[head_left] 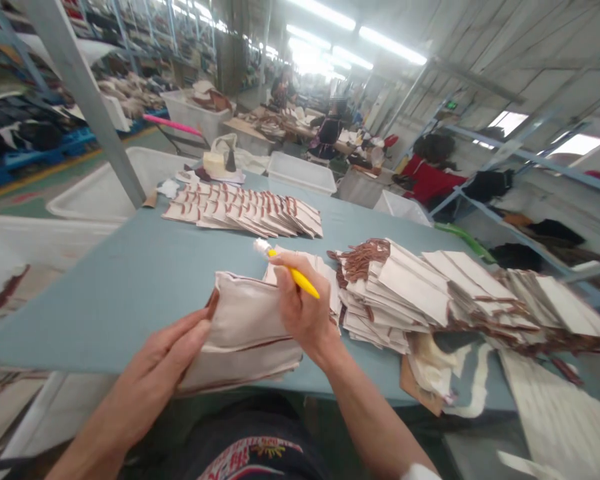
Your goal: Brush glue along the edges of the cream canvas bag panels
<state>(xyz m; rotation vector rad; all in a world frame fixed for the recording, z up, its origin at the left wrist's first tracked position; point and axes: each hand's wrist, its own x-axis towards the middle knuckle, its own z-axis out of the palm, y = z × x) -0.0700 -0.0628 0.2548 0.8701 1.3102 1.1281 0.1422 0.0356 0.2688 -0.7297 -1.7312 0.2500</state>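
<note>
A small stack of cream fabric pieces with brown trim point(243, 330) lies at the near edge of the blue-grey table point(145, 273). My left hand point(163, 363) rests on the stack's left end, fingers stretched along it. My right hand point(303, 310) is closed round a yellow pen with a white tip point(290, 269) and sits on the stack's right side. The pen points up and to the left.
A long heap of the same cream pieces point(430, 293) spreads to the right. A fanned row of pieces point(245, 210) lies further back. White plastic bins point(303, 170) stand beyond the table and at left. A grey post point(87, 100) rises at left. People work further back.
</note>
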